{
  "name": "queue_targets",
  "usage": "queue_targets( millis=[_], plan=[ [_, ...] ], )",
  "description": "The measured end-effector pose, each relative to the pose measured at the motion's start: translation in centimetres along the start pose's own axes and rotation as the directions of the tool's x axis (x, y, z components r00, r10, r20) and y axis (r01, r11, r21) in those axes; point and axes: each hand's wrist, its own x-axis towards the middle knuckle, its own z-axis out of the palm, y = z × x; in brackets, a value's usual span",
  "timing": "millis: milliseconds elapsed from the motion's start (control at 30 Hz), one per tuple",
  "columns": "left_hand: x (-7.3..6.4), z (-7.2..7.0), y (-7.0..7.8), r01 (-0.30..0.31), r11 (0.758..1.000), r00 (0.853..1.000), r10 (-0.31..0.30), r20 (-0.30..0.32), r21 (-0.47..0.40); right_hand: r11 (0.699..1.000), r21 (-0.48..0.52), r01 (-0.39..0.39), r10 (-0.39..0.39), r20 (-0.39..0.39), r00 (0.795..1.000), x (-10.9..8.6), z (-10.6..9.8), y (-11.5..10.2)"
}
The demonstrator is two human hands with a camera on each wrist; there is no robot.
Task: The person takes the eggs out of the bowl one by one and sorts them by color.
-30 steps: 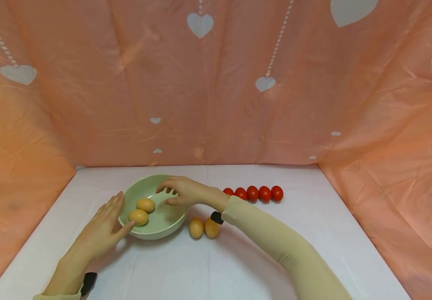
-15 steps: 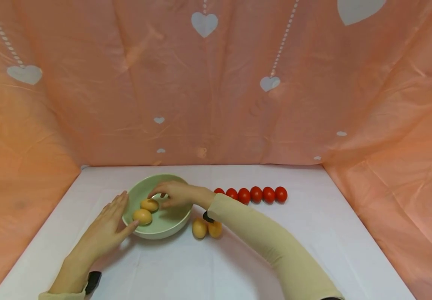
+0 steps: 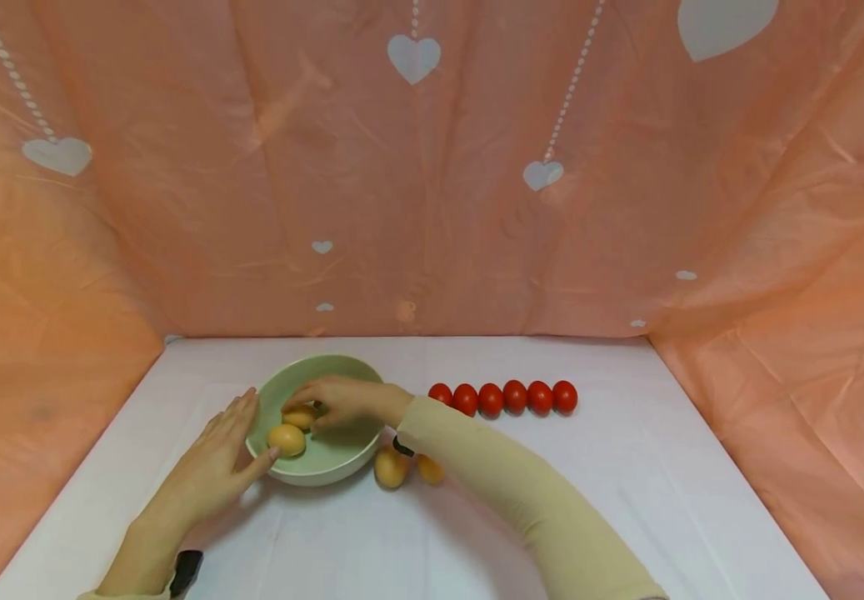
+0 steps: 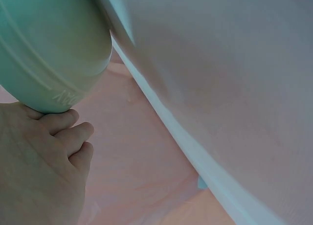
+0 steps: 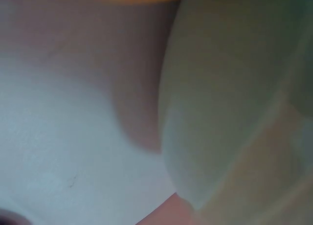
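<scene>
A pale green bowl (image 3: pixel 327 471) stands on the white tabletop with two yellow-brown eggs inside. My right hand (image 3: pixel 349 400) reaches into it and pinches the rear egg (image 3: pixel 299 417) between fingertips and thumb. The front egg (image 3: pixel 287 440) lies beside it on the bowl's floor. My left hand (image 3: pixel 210 467) rests against the bowl's left side, fingers extended, thumb at the front rim. In the left wrist view, fingers of the left hand (image 4: pixel 41 156) touch the bowl's outer wall (image 4: pixel 58 49). The right wrist view shows the bowl's outside (image 5: pixel 215 88) close up, without the fingertips.
Two more eggs lie right of the bowl: one egg (image 3: pixel 392 467) close to it, another egg (image 3: pixel 430 469) partly under the right sleeve (image 3: pixel 506 483). A row of several red tomatoes (image 3: pixel 515 397) lies farther right. Orange cloth (image 3: pixel 417 208) walls surround the table.
My right hand has moved left and lower inside the bowl, onto the rear egg. Outside, the egg nearest the bowl has shifted slightly left. The left hand stays at the bowl.
</scene>
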Motion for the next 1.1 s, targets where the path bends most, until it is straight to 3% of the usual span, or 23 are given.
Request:
queue_targets(
  millis=[533,1100],
  plan=[
    [-0.1,0.0,0.0,-0.002,1.000,1.000,0.002,-0.007,0.006,0.998,0.009,-0.058,0.058,0.017,0.998,0.2,-0.1,-0.4],
    [-0.1,0.2,-0.2,-0.013,1.000,1.000,0.013,-0.009,0.009,0.997,0.019,-0.080,0.081,-0.045,0.996,-1.9,-0.6,0.0]
  ],
)
